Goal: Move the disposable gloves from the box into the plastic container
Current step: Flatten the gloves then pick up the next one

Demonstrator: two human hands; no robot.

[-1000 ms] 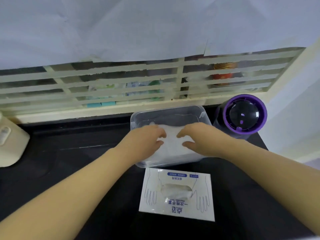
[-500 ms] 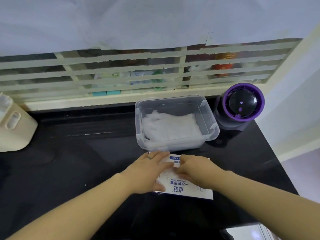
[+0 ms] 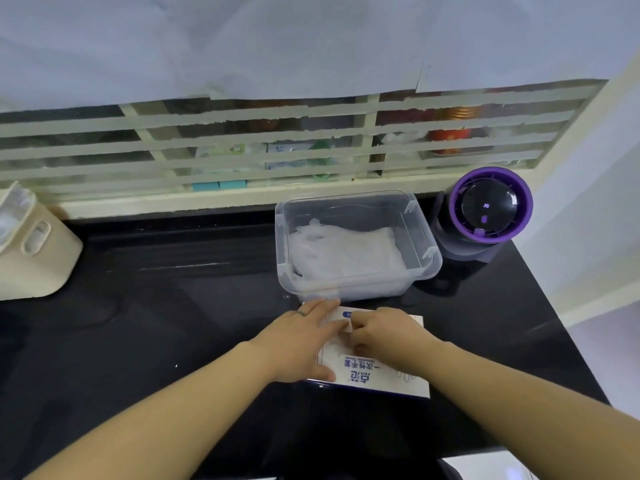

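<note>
A clear plastic container (image 3: 425,251) stands on the black counter and holds a pile of thin white disposable gloves (image 3: 346,252). Just in front of it lies the flat white glove box (image 3: 377,377) with blue print. My left hand (image 3: 301,341) lies flat on the box's left part, fingers straight and pointing away from me. My right hand (image 3: 384,332) is over the middle of the box with its fingers curled down at the opening; what they hold is hidden.
A purple-rimmed round device (image 3: 485,211) stands right of the container. A cream-coloured appliance (image 3: 31,247) sits at the counter's left edge. A barred window ledge (image 3: 242,199) runs behind. The counter's right edge (image 3: 554,323) drops off beyond the device.
Both hands left the gloves in the container and came back to the box in front. Since half a second ago they have barely moved; the right fingers curled further into the box.
</note>
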